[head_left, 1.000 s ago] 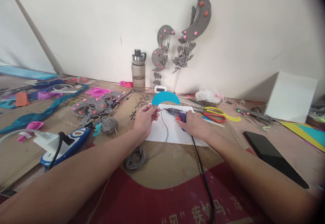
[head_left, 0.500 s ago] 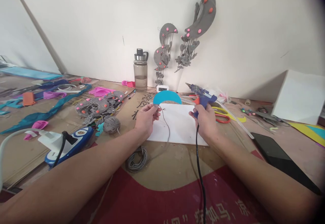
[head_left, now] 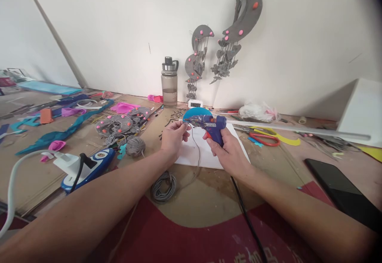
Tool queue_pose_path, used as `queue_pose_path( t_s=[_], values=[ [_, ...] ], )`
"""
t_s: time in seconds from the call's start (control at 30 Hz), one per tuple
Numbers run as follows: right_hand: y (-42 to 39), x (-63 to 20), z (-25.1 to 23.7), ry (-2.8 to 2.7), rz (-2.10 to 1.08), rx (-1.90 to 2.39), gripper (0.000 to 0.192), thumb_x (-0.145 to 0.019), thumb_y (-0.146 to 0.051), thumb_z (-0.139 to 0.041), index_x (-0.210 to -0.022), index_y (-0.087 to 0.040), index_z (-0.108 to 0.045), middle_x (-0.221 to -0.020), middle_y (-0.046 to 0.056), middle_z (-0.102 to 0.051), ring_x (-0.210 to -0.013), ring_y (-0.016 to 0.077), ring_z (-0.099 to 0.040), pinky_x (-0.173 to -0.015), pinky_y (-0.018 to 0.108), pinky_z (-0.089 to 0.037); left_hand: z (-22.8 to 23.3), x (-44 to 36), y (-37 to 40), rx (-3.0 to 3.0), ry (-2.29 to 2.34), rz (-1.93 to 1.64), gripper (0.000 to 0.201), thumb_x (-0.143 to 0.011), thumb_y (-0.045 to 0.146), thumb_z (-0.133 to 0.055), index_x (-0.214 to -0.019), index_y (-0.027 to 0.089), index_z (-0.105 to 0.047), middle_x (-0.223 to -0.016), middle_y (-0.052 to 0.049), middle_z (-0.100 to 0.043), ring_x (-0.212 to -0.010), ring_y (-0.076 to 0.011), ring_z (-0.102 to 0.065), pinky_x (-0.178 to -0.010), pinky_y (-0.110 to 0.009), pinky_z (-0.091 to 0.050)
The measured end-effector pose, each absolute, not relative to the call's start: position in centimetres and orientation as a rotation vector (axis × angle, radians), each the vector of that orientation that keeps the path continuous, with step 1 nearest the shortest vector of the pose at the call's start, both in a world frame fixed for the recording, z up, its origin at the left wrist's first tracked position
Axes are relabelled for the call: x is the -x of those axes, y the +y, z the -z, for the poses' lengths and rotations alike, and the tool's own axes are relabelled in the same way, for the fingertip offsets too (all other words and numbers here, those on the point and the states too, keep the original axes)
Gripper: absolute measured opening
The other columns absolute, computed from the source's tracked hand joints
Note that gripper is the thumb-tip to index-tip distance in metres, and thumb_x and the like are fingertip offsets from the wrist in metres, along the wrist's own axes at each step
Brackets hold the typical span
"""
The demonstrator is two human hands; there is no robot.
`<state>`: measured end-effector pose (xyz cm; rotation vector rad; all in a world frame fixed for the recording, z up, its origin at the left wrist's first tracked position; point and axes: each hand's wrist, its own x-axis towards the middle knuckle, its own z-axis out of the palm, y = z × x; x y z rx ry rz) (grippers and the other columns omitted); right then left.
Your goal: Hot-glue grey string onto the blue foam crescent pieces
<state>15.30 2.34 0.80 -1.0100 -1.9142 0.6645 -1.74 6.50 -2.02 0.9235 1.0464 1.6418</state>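
Note:
My left hand (head_left: 173, 139) pinches the end of a blue crescent-shaped cutout (head_left: 195, 113) together with a grey yarn strand (head_left: 197, 145). The strand hangs down across a white sheet (head_left: 191, 157). My right hand (head_left: 229, 151) grips a blue hot glue gun (head_left: 216, 132), its nozzle pointing left, close to my left fingertips and in front of the crescent. A long clear glue stick (head_left: 298, 127) sticks out of the gun's back. Whether the nozzle touches the crescent or the yarn, I cannot tell.
A yarn coil (head_left: 164, 187) and a yarn ball (head_left: 135, 146) lie left of the sheet. Scissors (head_left: 268, 139) and a phone (head_left: 337, 185) are on the right. A water bottle (head_left: 169, 84) stands behind. Grey crescent hangings (head_left: 247, 16) are on the wall. The gun's black cord (head_left: 246, 215) runs toward me.
My right hand has turned the glue gun and brought it left, so the nozzle now sits by my left fingers. My left hand keeps its pinch. The view has shifted slightly left.

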Motion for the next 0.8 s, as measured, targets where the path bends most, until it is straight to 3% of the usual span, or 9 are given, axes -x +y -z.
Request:
queue_pose_path(
  t_s=[0.2, 0.8],
  values=[
    [2.53, -15.36, -0.73, -1.981, -0.498, 1.015, 0.024, -0.091, -0.035, -0.045, -0.108, -0.020, -0.052, -0.095, 0.006, -0.063, -0.081, 0.0187, -0.057, -0.073, 0.032, -0.045, 1.92, 1.67, 6.35, -0.936, 1.056, -1.642, 0.016, -0.067, 0.028, -0.067, -0.068, 0.015, -0.058, -0.068, -0.002, -0.062, -0.047, -0.0060, -0.048, -0.042, -0.021, -0.034],
    [2.76, -15.25, 0.03, -2.023, -0.354, 1.085, 0.029, -0.091, -0.034, -0.044, -0.115, -0.019, -0.049, -0.099, 0.008, -0.064, -0.086, 0.0217, -0.058, -0.077, 0.035, -0.044, 2.51, 1.59, 6.59, -0.999, 1.089, -1.652, 0.013, -0.069, 0.026, -0.066, -0.068, 0.015, -0.060, -0.066, -0.002, -0.062, -0.048, -0.0065, -0.049, -0.045, -0.021, -0.036]
  ],
)
